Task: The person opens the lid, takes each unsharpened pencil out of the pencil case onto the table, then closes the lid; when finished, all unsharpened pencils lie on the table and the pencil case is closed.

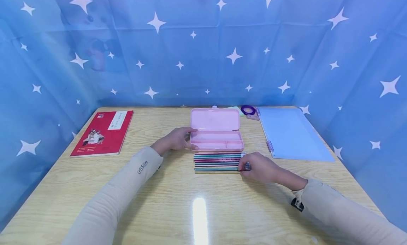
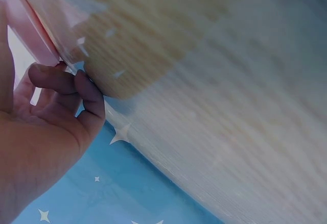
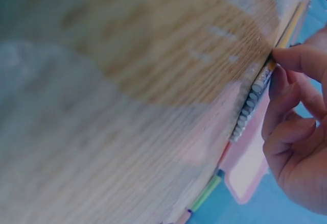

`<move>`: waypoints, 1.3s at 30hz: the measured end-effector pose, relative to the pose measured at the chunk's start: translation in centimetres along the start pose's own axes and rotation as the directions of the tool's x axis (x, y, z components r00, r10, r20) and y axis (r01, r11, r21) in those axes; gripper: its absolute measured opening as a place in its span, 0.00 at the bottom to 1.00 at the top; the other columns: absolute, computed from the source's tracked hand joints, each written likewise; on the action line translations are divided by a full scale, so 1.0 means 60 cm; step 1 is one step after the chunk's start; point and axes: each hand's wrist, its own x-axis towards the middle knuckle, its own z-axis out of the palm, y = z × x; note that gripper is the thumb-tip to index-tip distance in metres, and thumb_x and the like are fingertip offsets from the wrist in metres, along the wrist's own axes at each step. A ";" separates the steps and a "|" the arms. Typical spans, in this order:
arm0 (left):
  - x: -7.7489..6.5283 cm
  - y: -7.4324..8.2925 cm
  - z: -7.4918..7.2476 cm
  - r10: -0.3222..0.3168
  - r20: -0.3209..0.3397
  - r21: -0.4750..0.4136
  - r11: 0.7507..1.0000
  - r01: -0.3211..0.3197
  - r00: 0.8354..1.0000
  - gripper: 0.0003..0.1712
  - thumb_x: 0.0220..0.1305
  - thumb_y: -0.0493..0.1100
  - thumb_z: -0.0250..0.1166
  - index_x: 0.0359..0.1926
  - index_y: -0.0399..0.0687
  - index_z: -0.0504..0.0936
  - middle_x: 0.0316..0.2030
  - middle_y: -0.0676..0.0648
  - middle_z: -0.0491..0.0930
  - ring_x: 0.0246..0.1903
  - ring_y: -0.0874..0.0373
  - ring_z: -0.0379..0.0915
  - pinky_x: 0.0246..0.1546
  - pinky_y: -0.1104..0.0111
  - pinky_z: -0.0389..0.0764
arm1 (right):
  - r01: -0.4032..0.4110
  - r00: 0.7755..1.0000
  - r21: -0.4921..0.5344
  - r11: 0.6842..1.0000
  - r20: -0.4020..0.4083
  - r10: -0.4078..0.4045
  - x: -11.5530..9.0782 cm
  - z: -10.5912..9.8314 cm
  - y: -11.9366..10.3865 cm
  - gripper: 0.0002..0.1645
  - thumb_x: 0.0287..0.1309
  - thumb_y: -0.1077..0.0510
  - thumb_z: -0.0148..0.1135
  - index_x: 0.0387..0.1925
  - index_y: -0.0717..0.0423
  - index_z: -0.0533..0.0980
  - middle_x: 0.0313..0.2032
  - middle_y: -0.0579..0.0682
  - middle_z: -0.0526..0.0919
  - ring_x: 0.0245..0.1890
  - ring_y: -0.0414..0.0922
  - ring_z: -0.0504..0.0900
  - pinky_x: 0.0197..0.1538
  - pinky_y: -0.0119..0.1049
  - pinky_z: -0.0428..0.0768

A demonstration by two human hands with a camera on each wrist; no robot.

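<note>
A pink pencil case (image 1: 214,119) stands with its lid raised, its divided tray facing up. My left hand (image 1: 177,138) grips the case's left side, thumb near the front corner and fingers toward the hinge. In front of the case, several pencils (image 1: 216,162) in green, dark red and other colours lie side by side in a neat row. At the row's right end, my right hand (image 1: 259,167) pinches a yellow pencil (image 3: 292,24), the one nearest the front. Pale, rounded pencil ends (image 3: 249,103) line up beside my fingers in the right wrist view.
A red book (image 1: 103,133) lies at the left of the wooden table (image 1: 165,202). On the right is a ring-bound clear-covered notebook (image 1: 292,132). Behind the case are a purple tape roll (image 1: 248,110) and a small pinkish block (image 1: 252,117). A blue starry curtain (image 1: 203,72) hangs behind.
</note>
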 end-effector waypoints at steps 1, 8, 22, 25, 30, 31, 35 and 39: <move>0.000 0.000 0.000 0.000 0.000 0.000 1.000 0.000 1.000 0.54 0.47 0.62 0.77 0.74 0.57 0.65 0.73 0.46 0.61 0.73 0.48 0.53 0.73 0.56 0.55 | -0.003 1.000 -0.004 1.000 -0.001 0.003 0.000 0.000 0.000 0.09 0.53 0.65 0.72 0.30 0.47 0.82 0.29 0.34 0.81 0.28 0.33 0.74 0.32 0.29 0.77; 0.001 0.000 0.000 -0.004 -0.002 -0.011 1.000 0.004 1.000 0.55 0.45 0.63 0.77 0.73 0.58 0.65 0.73 0.46 0.61 0.73 0.48 0.52 0.73 0.55 0.55 | -0.004 1.000 -0.020 1.000 -0.008 0.004 0.000 -0.002 0.001 0.09 0.52 0.65 0.72 0.31 0.47 0.82 0.29 0.35 0.81 0.30 0.35 0.77 0.34 0.30 0.78; 0.000 -0.001 0.001 0.000 -0.010 0.000 1.000 0.000 1.000 0.54 0.46 0.63 0.77 0.73 0.56 0.65 0.73 0.46 0.61 0.73 0.48 0.53 0.73 0.56 0.56 | -0.039 0.998 0.156 0.987 -0.044 0.046 0.033 -0.049 0.042 0.10 0.55 0.60 0.72 0.40 0.55 0.83 0.35 0.46 0.84 0.20 0.38 0.73 0.24 0.33 0.76; 0.001 -0.002 0.003 0.005 -0.011 -0.005 1.000 -0.005 1.000 0.54 0.47 0.63 0.77 0.73 0.55 0.65 0.73 0.45 0.62 0.73 0.47 0.54 0.73 0.55 0.56 | -0.066 0.994 0.170 0.983 -0.072 0.079 0.047 -0.059 0.063 0.13 0.55 0.58 0.73 0.42 0.56 0.82 0.40 0.51 0.85 0.26 0.40 0.77 0.27 0.34 0.78; 0.001 -0.003 0.004 0.006 -0.013 -0.018 1.000 -0.007 1.000 0.54 0.46 0.63 0.77 0.72 0.55 0.65 0.72 0.45 0.63 0.73 0.47 0.54 0.73 0.54 0.57 | -0.135 0.985 0.203 0.970 -0.080 0.154 0.068 -0.067 0.094 0.20 0.54 0.57 0.74 0.48 0.58 0.81 0.47 0.55 0.83 0.34 0.44 0.82 0.34 0.37 0.83; 0.001 -0.003 0.004 0.006 -0.015 -0.017 1.000 -0.006 1.000 0.55 0.46 0.63 0.77 0.73 0.55 0.64 0.72 0.45 0.63 0.72 0.46 0.55 0.73 0.54 0.57 | -0.141 0.984 0.210 0.968 -0.074 0.160 0.071 -0.068 0.099 0.21 0.55 0.56 0.74 0.50 0.58 0.80 0.49 0.56 0.83 0.35 0.45 0.83 0.35 0.37 0.84; 0.001 -0.002 0.004 -0.006 -0.024 -0.021 1.000 0.006 1.000 0.60 0.46 0.63 0.77 0.74 0.50 0.58 0.70 0.43 0.66 0.70 0.45 0.59 0.72 0.54 0.59 | -0.170 0.982 0.247 0.954 -0.042 0.186 0.081 -0.073 0.114 0.28 0.55 0.55 0.74 0.56 0.61 0.77 0.54 0.60 0.79 0.41 0.50 0.83 0.40 0.41 0.85; 0.001 -0.002 0.004 -0.023 -0.029 -0.033 0.999 0.022 0.999 0.65 0.45 0.63 0.78 0.75 0.46 0.50 0.68 0.43 0.67 0.70 0.45 0.59 0.72 0.54 0.58 | -0.213 0.975 0.281 0.936 0.000 0.222 0.090 -0.073 0.125 0.37 0.53 0.53 0.75 0.62 0.63 0.72 0.60 0.63 0.75 0.49 0.56 0.81 0.46 0.46 0.85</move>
